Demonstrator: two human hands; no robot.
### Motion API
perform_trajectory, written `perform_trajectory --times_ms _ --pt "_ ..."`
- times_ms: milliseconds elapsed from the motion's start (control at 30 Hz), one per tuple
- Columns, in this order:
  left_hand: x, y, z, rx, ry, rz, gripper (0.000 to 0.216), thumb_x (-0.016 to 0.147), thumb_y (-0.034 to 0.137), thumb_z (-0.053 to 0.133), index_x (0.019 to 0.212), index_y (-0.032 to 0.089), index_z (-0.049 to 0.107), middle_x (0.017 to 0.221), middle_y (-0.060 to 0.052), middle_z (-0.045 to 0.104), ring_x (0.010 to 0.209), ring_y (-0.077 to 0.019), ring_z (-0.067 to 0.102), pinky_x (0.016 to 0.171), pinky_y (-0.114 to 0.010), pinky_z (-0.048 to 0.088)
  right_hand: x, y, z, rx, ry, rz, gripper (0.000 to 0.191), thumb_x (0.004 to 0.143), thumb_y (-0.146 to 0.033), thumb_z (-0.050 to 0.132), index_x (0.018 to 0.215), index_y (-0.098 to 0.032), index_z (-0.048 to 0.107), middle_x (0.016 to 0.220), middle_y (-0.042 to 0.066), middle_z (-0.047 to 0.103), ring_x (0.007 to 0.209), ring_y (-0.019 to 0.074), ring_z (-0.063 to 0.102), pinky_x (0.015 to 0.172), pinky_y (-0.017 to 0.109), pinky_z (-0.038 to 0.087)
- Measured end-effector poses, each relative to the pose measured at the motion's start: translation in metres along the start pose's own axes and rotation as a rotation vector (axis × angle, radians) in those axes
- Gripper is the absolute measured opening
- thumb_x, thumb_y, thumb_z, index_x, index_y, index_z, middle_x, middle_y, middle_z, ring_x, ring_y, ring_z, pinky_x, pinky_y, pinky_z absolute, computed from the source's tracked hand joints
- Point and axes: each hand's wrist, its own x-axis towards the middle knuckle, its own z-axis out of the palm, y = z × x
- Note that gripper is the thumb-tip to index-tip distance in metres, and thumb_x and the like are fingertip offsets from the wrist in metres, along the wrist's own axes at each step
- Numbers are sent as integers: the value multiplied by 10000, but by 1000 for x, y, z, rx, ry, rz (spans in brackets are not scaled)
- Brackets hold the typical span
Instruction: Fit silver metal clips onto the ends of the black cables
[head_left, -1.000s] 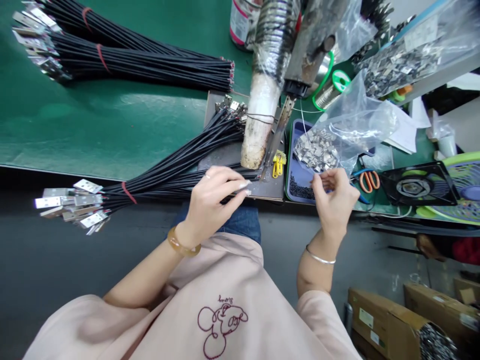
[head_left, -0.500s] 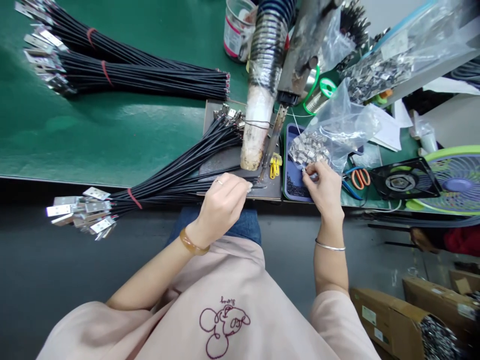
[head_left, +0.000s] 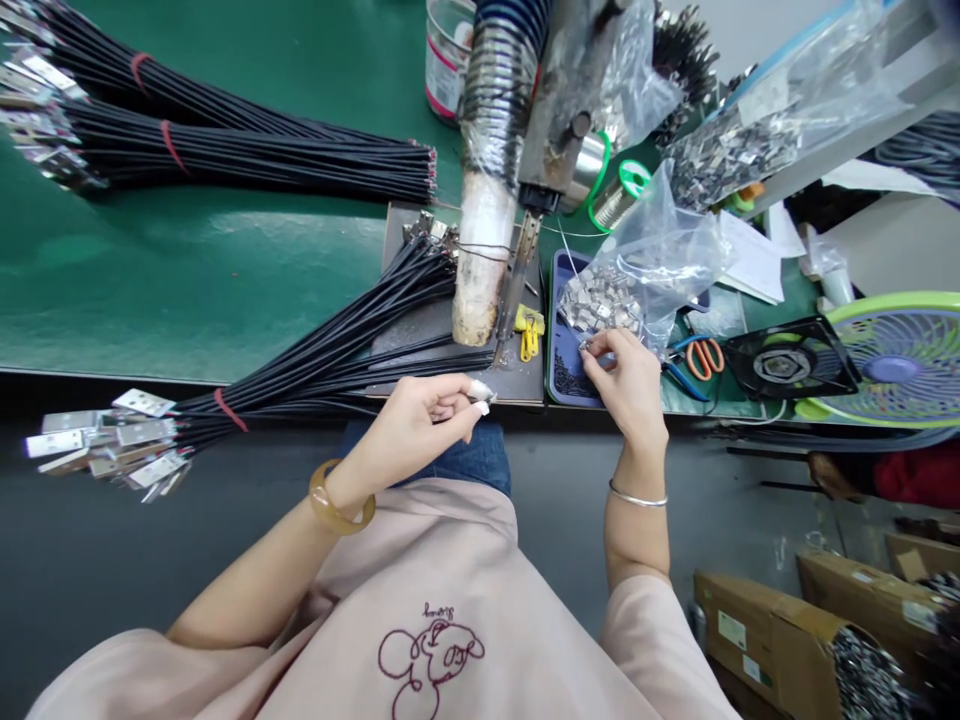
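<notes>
Where the glossy green tabletop (head_left: 210,270) stretched away to my left, two thick bundles of slim black cables (head_left: 255,160) lay side by side, bound with red bands and ending in flat metal plugs. Nearer me sloped a looser sheaf of black cables (head_left: 300,365), cinched by a red band (head_left: 229,410), its boxy silver plugs (head_left: 112,440) jutting past the table edge. The opposite end of the sheaf fanned across a flat grey-brown board (head_left: 409,330).

I had my left hand (head_left: 431,415) at the board's near edge, thumb and forefinger nearly meeting; whether they gripped anything, I cannot tell. Beyond it hung a ribbed hose (head_left: 480,270) with a scorched, blunt white end, beside a slanting, stained metal rod (head_left: 514,290) and some small yellow plastic clips (head_left: 530,340).

Next came a blue-violet plastic tray (head_left: 566,338), with a heap of tiny angular silver pieces (head_left: 600,300) and, nearer me, fine black bits (head_left: 570,380). Over its near side I brought the thumb and forefinger of my right hand (head_left: 626,385) together; something pale at their tips was too small to make out. A crinkled clear bag (head_left: 675,240) sagged behind, with orange-handled pliers (head_left: 703,357) to the right.
</notes>
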Motion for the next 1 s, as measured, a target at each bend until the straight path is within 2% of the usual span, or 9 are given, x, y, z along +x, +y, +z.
perform_trajectory --times_ms 167,367,500,633,700,767,867,933,1000 --pt "6 7 0 -191 56 -117 88 817 205 674 843 127 705 550 6 635 494 -100 580 522 -201 478 -4 2 -6 80 69 -30 111 857 -175 579 768 -229 541 1003 45 728 819 167 651 686 291 504" --pt "7 7 2 -197 76 -131 108 799 200 692 860 116 722 566 9 631 514 -90 569 530 -188 464 2 8 1 2 -41 -157 146 853 -115 552 767 -230 529 1010 53 748 960 209 667 836 348 499" --pt "7 5 3 -196 100 -130 94 814 195 693 870 121 711 589 17 638 549 -79 584 577 -170 480 5 6 4 -5 -4 -111 139 870 -124 553 772 -221 542 910 46 713 781 170 637 720 312 491" --pt "8 5 6 -196 159 -111 73 806 195 713 835 131 694 644 4 683 590 -81 629 608 -156 505 -10 -23 9 310 181 -24 169 867 -176 644 738 -220 545 940 27 708 678 123 633 600 268 514" --pt "8 8 6 -177 169 -98 69 813 196 705 809 128 695 657 -7 696 599 -86 641 617 -158 516 -25 -47 14 583 163 30 169 876 -190 675 756 -218 559 993 17 723 620 100 669 571 258 560" --pt "7 11 5 -148 158 -84 83 829 190 681 780 125 693 641 -11 690 585 -86 632 610 -161 514 -39 -71 21 721 143 1 133 889 -170 681 792 -225 608 999 14 760 751 140 752 662 278 622" --pt "7 15 4 -125 112 -63 125 855 190 650 753 125 681 617 -10 674 562 -85 609 586 -168 497 -52 -96 34 716 288 -138 132 889 -128 686 935 -252 696 1056 23 794 966 192 773 851 359 651" --pt "7 15 2 -115 87 -54 136 865 195 643 754 124 680 612 -10 667 558 -87 596 577 -174 485 -53 -101 41 732 324 -178 160 899 -127 675 984 -258 709 1089 27 794 1001 198 767 899 389 647" --pt "7 14 1 -94 66 -49 148 868 193 641 745 122 683 604 -8 656 555 -84 578 572 -176 472 -52 -100 44 809 289 -128 117 913 -152 668 972 -248 700 1077 30 792 972 190 770 871 372 655"
